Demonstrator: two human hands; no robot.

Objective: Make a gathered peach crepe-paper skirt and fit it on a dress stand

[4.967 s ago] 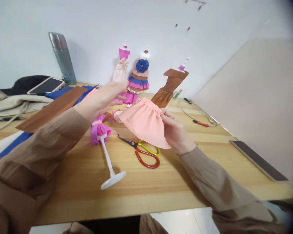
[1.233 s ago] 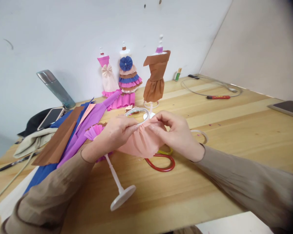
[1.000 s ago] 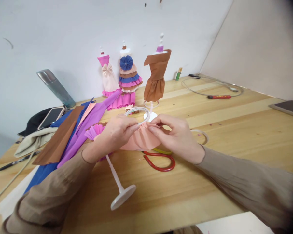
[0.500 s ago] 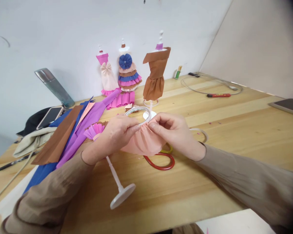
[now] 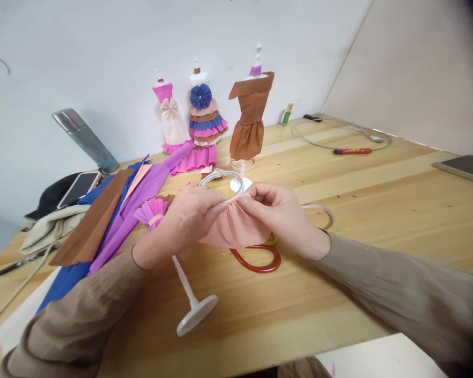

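A gathered strip of peach crepe paper [image 5: 236,228] hangs between my two hands over the table. My left hand [image 5: 195,207] is closed, its thumb pressing the paper's upper edge and a roll of tape [image 5: 242,185] against the fingers. My right hand [image 5: 278,212] pinches the pleated top edge just beside the roll. Below the paper lie scissors with a red handle [image 5: 260,270], their blades hidden. Under my left forearm a white stand [image 5: 197,315] lies tilted, next to a purple pleated paper bow [image 5: 152,212].
Small dress forms in paper dresses stand along the wall, one in a brown dress [image 5: 252,115]. Crepe paper sheets [image 5: 98,220] are heaped at left near a phone [image 5: 79,189] and a metal flask [image 5: 85,140]. A red-handled knife [image 5: 352,151] and a cable lie at right.
The hands keep nearly the same hold; the peach paper's lower edge has shifted slightly up and right. The whole view has moved a little.
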